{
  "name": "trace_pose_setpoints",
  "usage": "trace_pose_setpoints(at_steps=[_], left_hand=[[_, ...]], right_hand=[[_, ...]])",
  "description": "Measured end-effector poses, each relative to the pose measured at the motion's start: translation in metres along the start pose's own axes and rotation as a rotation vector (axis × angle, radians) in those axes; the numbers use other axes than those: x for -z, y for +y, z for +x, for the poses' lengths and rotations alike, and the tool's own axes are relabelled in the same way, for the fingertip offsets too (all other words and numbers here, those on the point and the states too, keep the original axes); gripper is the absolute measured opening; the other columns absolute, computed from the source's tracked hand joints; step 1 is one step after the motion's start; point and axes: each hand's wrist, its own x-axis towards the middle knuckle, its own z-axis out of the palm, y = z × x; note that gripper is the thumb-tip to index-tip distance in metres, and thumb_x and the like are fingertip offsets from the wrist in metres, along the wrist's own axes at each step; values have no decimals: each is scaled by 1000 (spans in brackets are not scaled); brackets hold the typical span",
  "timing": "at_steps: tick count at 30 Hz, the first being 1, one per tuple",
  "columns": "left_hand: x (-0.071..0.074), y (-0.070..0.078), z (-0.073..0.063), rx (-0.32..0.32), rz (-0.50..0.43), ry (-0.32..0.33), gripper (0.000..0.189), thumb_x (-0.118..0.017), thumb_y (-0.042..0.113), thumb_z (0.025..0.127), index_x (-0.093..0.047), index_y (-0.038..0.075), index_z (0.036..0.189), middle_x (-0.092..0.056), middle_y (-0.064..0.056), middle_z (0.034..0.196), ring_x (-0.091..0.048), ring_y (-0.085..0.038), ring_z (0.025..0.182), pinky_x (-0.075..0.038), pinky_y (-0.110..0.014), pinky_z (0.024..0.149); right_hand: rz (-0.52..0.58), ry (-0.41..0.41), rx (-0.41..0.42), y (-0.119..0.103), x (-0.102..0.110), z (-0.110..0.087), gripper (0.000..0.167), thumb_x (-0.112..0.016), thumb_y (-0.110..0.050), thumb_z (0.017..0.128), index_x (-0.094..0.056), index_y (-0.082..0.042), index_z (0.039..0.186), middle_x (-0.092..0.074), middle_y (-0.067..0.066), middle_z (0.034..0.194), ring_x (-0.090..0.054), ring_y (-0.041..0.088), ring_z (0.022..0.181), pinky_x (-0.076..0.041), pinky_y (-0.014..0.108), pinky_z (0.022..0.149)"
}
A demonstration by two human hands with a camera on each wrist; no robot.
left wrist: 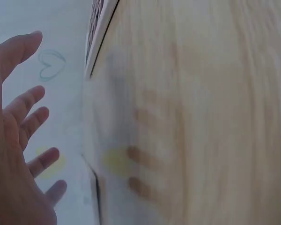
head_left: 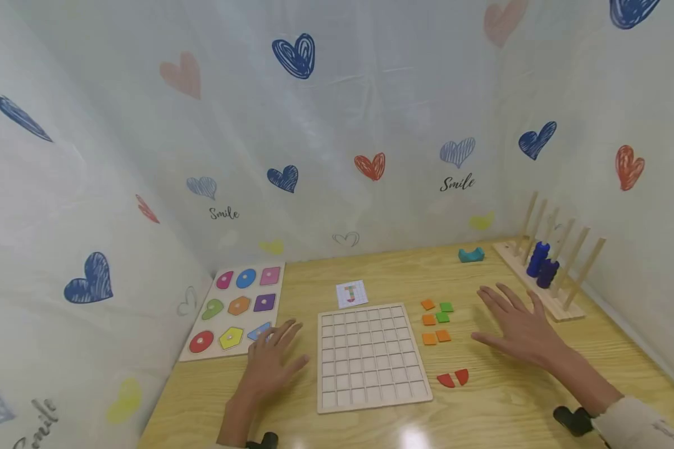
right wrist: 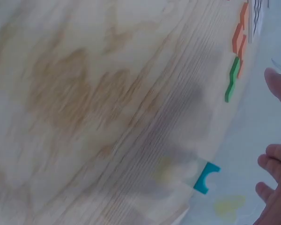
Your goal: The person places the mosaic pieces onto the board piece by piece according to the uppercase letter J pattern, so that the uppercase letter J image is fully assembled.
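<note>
My left hand hovers with spread fingers between the shape puzzle board and a wooden grid board. My right hand, fingers spread and holding nothing, is to the right of several orange square tiles and two green square tiles. Two red quarter-round tiles lie below them, near the grid's lower right corner. Behind the grid lies a small printed card with a coloured J-like figure. In the left wrist view the left hand shows loosely extended fingers.
At the right stands a wooden peg rack with upright rods and two blue notched pieces on it. A teal curved block sits near the back edge. A white curtain with printed hearts surrounds the wooden table.
</note>
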Motion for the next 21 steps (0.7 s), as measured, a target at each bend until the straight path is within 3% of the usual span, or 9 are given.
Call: trace_pose_setpoints(at_steps=[5,11,21], left_hand=[[-12,5,4,61,-97,-62,66,-61,52,93,-46,24,152,-40,0,158,-34,-44,137,-23,-70,102],[-26,9,6,85,-220,-66,69,-62,52,91,-44,28,153,-41,4,156,-33,-38,137,-17,-66,105],[-37,3,2,79,-267,-48,63,-66,47,89,-50,33,149,-50,12,149,-34,-31,135,-10,-61,105]], right_hand=[[22,-5,21,-8,-12,17,86,-69,-58,86,-46,-3,148,-46,18,149,-32,41,139,-17,70,102],[55,-6,32,-16,-19,39,74,-74,-46,87,-51,-5,143,-53,17,142,-38,40,134,-23,70,97],[81,-38,16,-27,-32,64,54,-78,-30,87,-62,-5,132,-62,16,131,-46,39,127,-26,67,96]])
